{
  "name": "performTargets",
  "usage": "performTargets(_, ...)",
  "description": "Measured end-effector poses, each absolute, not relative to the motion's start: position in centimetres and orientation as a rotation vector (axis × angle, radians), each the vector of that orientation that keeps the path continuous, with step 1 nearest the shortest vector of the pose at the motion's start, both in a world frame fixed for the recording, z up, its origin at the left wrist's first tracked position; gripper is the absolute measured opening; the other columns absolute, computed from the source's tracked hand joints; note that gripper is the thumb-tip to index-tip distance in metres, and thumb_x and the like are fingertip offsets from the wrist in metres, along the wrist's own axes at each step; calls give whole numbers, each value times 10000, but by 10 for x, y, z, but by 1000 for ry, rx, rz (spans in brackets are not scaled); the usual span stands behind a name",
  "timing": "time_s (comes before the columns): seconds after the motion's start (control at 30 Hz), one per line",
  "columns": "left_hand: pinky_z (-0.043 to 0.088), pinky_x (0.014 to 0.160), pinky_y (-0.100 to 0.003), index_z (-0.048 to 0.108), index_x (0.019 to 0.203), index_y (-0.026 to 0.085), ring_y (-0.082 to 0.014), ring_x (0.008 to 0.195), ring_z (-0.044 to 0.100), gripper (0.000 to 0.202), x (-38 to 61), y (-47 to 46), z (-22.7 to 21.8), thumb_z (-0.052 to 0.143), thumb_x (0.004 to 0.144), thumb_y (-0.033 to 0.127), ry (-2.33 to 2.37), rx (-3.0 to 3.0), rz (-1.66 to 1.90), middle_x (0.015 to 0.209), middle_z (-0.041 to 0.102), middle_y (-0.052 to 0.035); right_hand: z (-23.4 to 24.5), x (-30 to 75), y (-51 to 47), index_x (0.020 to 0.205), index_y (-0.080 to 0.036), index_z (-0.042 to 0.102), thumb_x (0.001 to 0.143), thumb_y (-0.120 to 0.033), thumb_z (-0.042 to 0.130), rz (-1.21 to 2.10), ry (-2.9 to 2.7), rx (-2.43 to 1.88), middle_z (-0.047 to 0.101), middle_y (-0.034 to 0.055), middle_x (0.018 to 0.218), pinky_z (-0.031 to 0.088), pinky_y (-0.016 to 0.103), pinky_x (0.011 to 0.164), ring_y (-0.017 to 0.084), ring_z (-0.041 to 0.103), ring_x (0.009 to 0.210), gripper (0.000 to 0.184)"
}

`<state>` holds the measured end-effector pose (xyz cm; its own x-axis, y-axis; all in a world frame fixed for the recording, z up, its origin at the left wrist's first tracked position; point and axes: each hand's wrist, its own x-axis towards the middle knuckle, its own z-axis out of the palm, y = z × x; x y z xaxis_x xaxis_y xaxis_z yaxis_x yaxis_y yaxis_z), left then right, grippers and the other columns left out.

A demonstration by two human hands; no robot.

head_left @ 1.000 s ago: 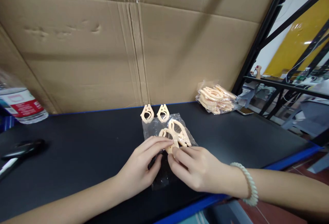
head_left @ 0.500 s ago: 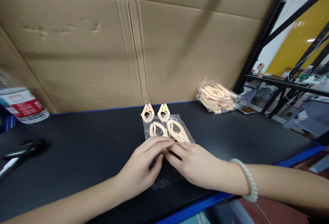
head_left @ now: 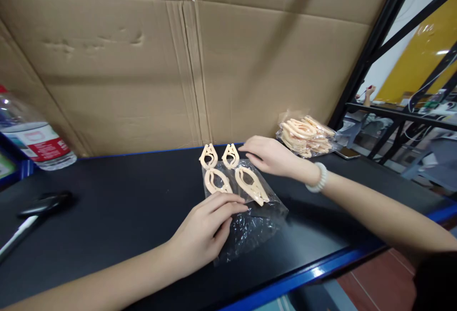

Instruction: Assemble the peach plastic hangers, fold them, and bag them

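A clear plastic bag (head_left: 250, 225) lies on the black tabletop (head_left: 124, 206). Two cream plastic clips (head_left: 233, 182) lie inside its far end. Two more cream clips (head_left: 219, 155) sit on the table just beyond the bag. My left hand (head_left: 205, 230) rests on the bag's near end, fingers together, pressing the film down. My right hand (head_left: 269, 155), with a pale bead bracelet on the wrist, is stretched out flat over the far right corner of the bag, its fingertips beside the right loose clip.
A full bag of cream clips (head_left: 306, 135) lies at the back right. A water bottle (head_left: 32, 137) lies at the far left, a black tool (head_left: 43, 204) in front of it. A cardboard wall (head_left: 178, 63) backs the table. A black metal rack (head_left: 392, 106) stands on the right.
My right hand has left the bag's opening and reached forward to the loose clips. The two clips inside the bag have slid deeper and lie flat. My left hand stays on the bag.
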<state>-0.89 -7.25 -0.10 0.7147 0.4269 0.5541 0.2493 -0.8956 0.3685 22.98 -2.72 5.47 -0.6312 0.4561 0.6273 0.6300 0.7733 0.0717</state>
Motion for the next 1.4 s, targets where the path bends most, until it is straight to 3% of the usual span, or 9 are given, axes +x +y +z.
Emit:
performTargets(0.13,515,941,-341,588,1194,212,-173,1099,590,395,-9,-71,-3,440,899,-5,501,2695,944,1205,626,-66,48,236,50,1182,-121,607,910,-66,461,-426,-2720,-854,667,142,1164,492,409,901,239,583,1089,314)
performTargets(0.3,511,933,-356,582,1191,213,-176,1077,587,409,-12,-71,-6,432,891,-22,496,2722,925,1247,609,-68,27,225,99,1286,-152,553,803,38,528,-374,-2830,-848,541,157,1380,491,403,899,263,519,1209,520)
performTargets(0.57,509,938,-354,577,1194,212,-177,1082,585,418,-14,-71,-5,431,885,-30,499,2723,912,1259,596,-74,33,256,95,1003,-116,674,756,-69,619,-229,-2859,-947,674,93,889,504,331,734,208,626,798,257)
performTargets(0.67,507,945,-352,580,1188,209,-178,1106,579,412,-13,-70,-6,433,886,-29,500,2728,918,1263,588,-78,38,284,75,975,-129,682,852,-103,537,-199,-2805,-990,661,93,939,512,318,776,184,632,812,192)
performTargets(0.83,512,939,-348,589,1174,208,-177,1110,578,405,-13,-69,-7,440,886,-35,495,2724,937,1251,589,-79,42,321,28,1078,-125,652,990,-234,381,-252,-2531,-1092,639,135,1028,520,371,820,209,633,899,305)
performTargets(1.03,502,977,-347,570,1232,200,-173,1121,579,415,-10,-69,-4,450,900,-17,503,2731,973,1221,616,-74,59,322,-51,940,-205,669,892,-272,630,-329,-1964,-1034,701,34,835,520,292,604,166,642,696,91)
performTargets(1.2,511,964,-328,562,1252,194,-177,1128,581,409,-8,-71,-2,459,904,4,540,2716,1013,1217,612,-83,77,287,-136,955,-266,637,838,-270,715,-309,-1946,-886,689,-6,813,557,269,648,154,667,731,141)
performTargets(1.3,514,966,-346,550,1271,199,-191,1143,574,421,-9,-72,-3,465,903,13,558,2722,1031,1228,604,-89,79,263,-165,996,-270,636,919,-233,598,-305,-2197,-892,701,16,837,546,261,544,147,652,676,93)
performTargets(1.4,512,977,-355,537,1286,200,-196,1161,565,433,-9,-72,-3,469,902,13,551,2719,1041,1246,593,-92,73,243,-168,907,-218,683,973,-141,367,-351,-2401,-653,640,32,651,482,306,452,153,561,525,331)
